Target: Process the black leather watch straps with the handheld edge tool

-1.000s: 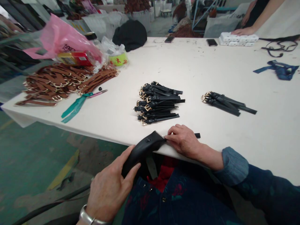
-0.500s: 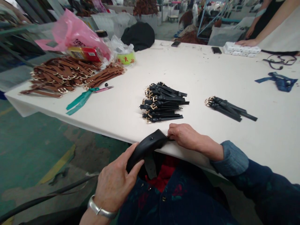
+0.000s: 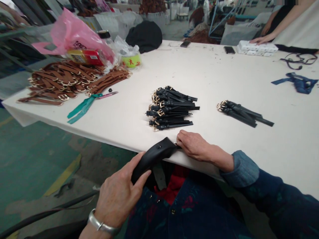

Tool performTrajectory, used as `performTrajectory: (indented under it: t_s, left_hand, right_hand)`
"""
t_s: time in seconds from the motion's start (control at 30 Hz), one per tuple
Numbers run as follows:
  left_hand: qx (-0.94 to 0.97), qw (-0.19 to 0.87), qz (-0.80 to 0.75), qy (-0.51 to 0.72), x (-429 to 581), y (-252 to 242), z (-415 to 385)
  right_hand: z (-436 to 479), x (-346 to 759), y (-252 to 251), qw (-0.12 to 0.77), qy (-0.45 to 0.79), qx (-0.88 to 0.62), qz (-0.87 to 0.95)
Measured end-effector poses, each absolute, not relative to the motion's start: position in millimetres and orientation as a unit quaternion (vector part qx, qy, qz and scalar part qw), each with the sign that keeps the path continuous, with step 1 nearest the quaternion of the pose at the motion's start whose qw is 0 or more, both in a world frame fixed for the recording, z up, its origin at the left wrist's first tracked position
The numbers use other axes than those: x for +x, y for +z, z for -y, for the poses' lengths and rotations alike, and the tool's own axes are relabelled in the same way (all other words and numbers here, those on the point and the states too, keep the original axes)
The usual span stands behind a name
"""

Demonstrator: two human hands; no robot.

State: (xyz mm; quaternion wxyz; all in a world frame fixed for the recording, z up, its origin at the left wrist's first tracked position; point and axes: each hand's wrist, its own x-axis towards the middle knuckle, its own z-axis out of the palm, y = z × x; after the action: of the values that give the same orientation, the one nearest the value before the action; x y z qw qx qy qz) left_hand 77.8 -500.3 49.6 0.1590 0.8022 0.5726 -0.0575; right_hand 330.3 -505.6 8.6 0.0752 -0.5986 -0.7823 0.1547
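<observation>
My left hand [image 3: 117, 196] grips the lower end of a curved black leather piece [image 3: 154, 155] that hangs over the near edge of the white table [image 3: 119, 122]. At the table edge my right hand [image 3: 194, 146] is closed, pinching the upper end of that same piece. Just beyond my right hand lies a pile of black straps with gold buckles [image 3: 170, 109]. A smaller bundle of black straps [image 3: 243, 113] lies to the right of it.
Brown straps with gold buckles [image 3: 67, 81] are heaped at the far left beside a pink plastic bag [image 3: 72, 35], a teal ribbon [image 3: 83, 106] and a pink pen [image 3: 109, 94]. Another person's hand [image 3: 260, 39] rests on white boxes [image 3: 256, 48] at the back right. Blue fabric [image 3: 297, 81] lies at right.
A black strap end that showed to the right of my right hand one second ago is now out of sight. Both hands keep hold of the black leather piece.
</observation>
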Motion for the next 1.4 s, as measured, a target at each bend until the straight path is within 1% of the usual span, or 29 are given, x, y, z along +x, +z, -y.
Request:
performTrajectory:
  t_s: [0.1,0.27,0.47,0.77,0.93,1.0,1.1,1.17,1.3,1.4]
  left_hand:
    - [0.803,0.137,-0.574,-0.081,81,52,500]
    - [0.803,0.119,-0.575,-0.105,84,54,501]
    - [0.815,0.079,-0.563,-0.11,93,58,502]
    - [0.814,0.087,-0.561,-0.123,106,65,490]
    - [0.815,0.076,-0.56,-0.124,108,62,490]
    - [0.816,0.076,-0.558,-0.131,106,62,492]
    - [0.811,0.089,-0.561,-0.142,100,64,496]
    - [0.805,0.097,-0.566,-0.151,97,67,499]
    - [0.807,0.106,-0.558,-0.164,94,71,505]
    - [0.807,0.093,-0.556,-0.173,96,74,507]
  right_hand:
    - [505,332,12,0.086,0.161,-0.604,0.776]
    - [500,334,-3,0.156,0.225,-0.633,0.724]
    - [496,331,-17,0.208,0.213,-0.667,0.683]
    - [495,334,-27,0.3,0.221,-0.662,0.65]
    - [501,339,-20,0.35,0.273,-0.64,0.627]
    - [509,342,-17,0.343,0.26,-0.627,0.649]
    - [523,347,-17,0.288,0.196,-0.611,0.711]
    - [531,350,-19,0.259,0.178,-0.608,0.73]
    - [536,352,-23,0.258,0.185,-0.619,0.718]
    - [533,351,-24,0.264,0.188,-0.626,0.71]
